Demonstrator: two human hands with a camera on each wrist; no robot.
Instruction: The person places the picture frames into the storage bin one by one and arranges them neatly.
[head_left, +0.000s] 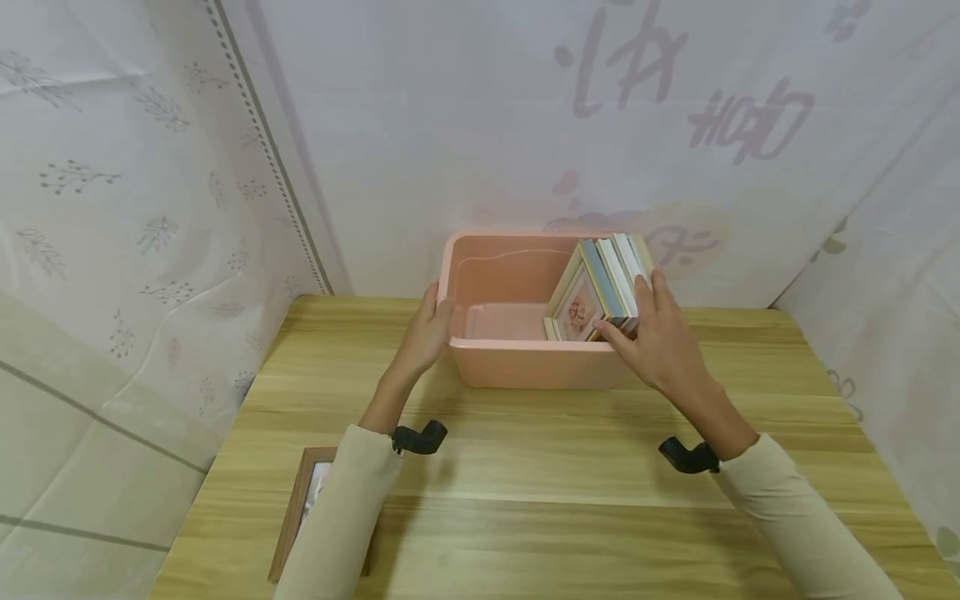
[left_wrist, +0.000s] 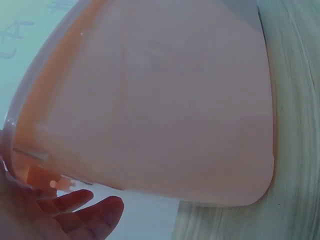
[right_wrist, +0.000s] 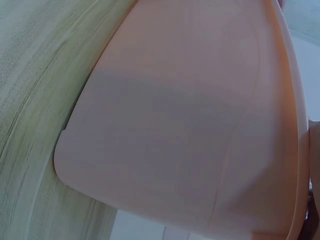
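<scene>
A pink plastic bin (head_left: 536,365) stands at the back of the wooden table. My left hand (head_left: 426,332) grips its left rim; the left wrist view shows the fingers (left_wrist: 102,215) under the rim by the handle slot, beside the bin's outer wall (left_wrist: 165,110). In the bin's right end several picture frames (head_left: 581,304) lean in a row, with cream, blue-grey and white edges. The nearest face shows a small flower picture. My right hand (head_left: 660,342) holds this row, thumb at the near side and fingers over the right side. The right wrist view shows mostly the bin's wall (right_wrist: 175,115).
A brown wooden picture frame (head_left: 296,508) lies on the table (head_left: 540,500) at the front left, partly hidden under my left sleeve. Printed cloth (head_left: 420,125) hangs right behind the bin, and more hangs on both sides.
</scene>
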